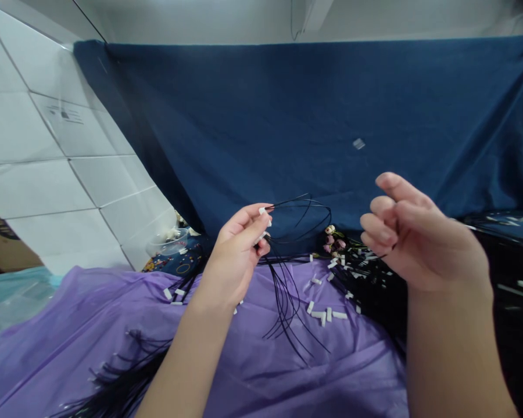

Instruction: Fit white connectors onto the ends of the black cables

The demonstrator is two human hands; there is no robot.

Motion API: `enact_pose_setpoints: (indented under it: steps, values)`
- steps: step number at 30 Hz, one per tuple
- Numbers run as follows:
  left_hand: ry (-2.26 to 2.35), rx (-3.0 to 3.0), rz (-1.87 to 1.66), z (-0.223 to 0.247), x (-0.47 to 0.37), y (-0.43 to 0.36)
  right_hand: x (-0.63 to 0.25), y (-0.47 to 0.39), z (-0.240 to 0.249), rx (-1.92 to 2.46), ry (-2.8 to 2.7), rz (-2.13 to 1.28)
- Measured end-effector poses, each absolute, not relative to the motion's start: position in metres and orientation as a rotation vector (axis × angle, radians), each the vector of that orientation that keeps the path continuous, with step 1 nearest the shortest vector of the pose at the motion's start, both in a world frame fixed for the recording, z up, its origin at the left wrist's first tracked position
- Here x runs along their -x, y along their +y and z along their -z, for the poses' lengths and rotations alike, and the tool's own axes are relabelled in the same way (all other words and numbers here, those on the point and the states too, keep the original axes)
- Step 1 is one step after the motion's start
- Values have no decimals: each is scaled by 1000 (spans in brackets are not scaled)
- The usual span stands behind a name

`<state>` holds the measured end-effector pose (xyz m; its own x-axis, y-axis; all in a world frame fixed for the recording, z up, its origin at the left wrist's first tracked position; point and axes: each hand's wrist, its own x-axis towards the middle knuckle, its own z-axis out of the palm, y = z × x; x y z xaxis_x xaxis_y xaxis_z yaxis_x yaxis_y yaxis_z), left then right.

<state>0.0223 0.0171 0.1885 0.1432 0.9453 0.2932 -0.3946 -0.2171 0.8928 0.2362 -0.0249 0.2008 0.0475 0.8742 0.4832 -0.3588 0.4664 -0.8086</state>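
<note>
My left hand point(239, 249) is raised in the middle, thumb and fingers pinched on several thin black cords with small white plastic end pieces point(262, 211). Some cords point(307, 204) loop out to the right from the fingertips; others point(283, 296) hang down over the purple cloth. To the right, my right hand point(414, 232) is held up apart from the left, its fingers curled in and the index finger partly raised. A dark strand shows under its curled fingers; what they hold, if anything, I cannot make out.
Purple cloth point(261, 371) covers the surface, with loose white pieces point(329, 314) on it. Black cords pile up at right point(370, 284) and lie bundled at lower left point(126, 377). Artificial flowers point(333, 241), a clear bowl point(168, 241) and a blue curtain point(265, 128) stand behind.
</note>
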Motion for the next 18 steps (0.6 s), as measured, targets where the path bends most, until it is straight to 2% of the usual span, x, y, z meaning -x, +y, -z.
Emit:
enact_pose_setpoints:
  steps: [6,18]
  values:
    - [596,-1246,-1379,-189,-24,14,-222,-26,-198,876,-1504,-811]
    - [587,-1269,-1362,-191,-25,12,-217,-33,-203,945,-1489,-745]
